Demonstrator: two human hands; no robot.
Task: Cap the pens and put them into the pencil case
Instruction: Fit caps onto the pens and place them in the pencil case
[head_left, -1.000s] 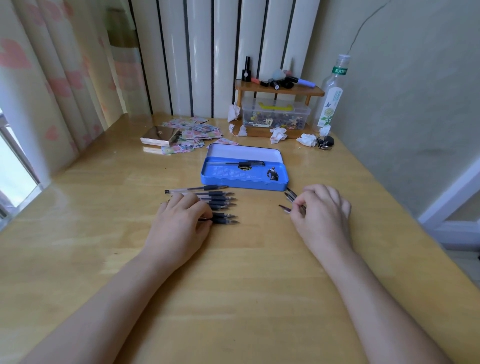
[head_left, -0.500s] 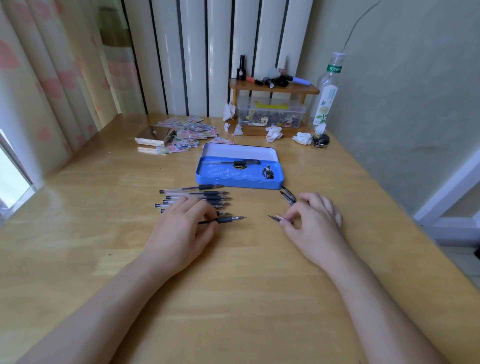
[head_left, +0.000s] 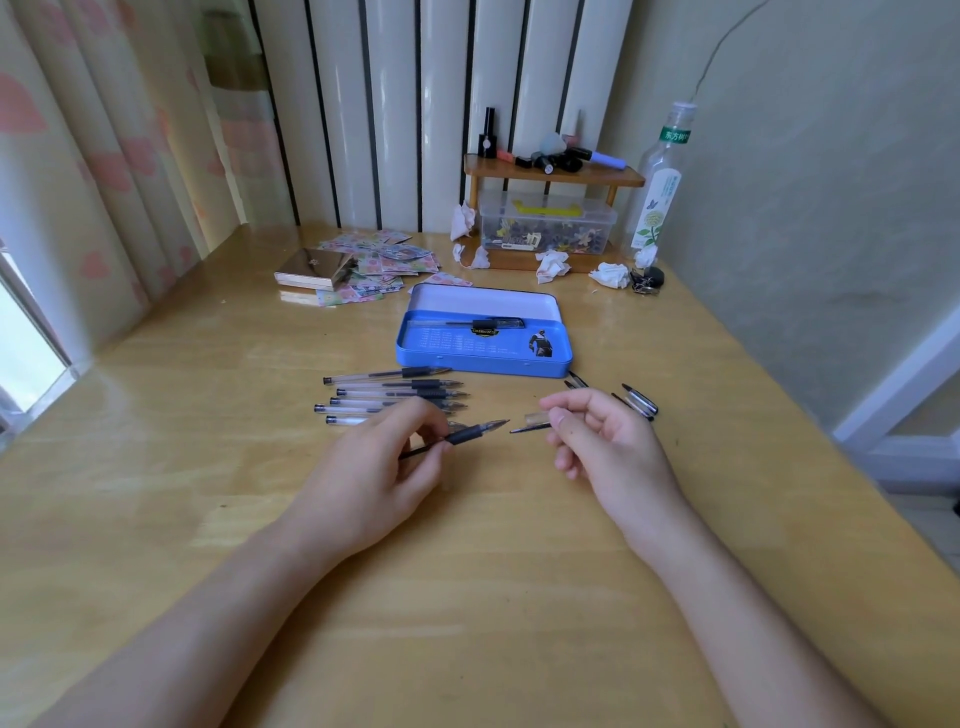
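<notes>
A: Both hands have come up off the tabletop (head_left: 519, 597) since the earlier frame. The left hand (head_left: 379, 467) pinches an uncapped pen (head_left: 467, 432), tip toward the right. The right hand (head_left: 602, 441) pinches a cap (head_left: 532, 422) between thumb and forefinger, mouth near the tip but not on it.

B: Pencil case (head_left: 485, 358)?

A: Open, blue, mid-tabletop toward the far edge, just beyond the hands. One pen looks to lie inside already. The row of pens (head_left: 389, 397) lies just left of it and the loose caps (head_left: 636, 401) to its right.

B: Risks, largest first?

A: Judgement: the left forearm could sweep the row toward the left edge. There is wide bare wood on that side, so a roll-off is unlikely. The right edge sits closer to the caps, so a nudged cap might drop. Smallest: the cap held off-axis, so the tip strikes its rim or inks a finger.

B: Room?

A: The near half is bare, and the path to the case is unobstructed.
</notes>
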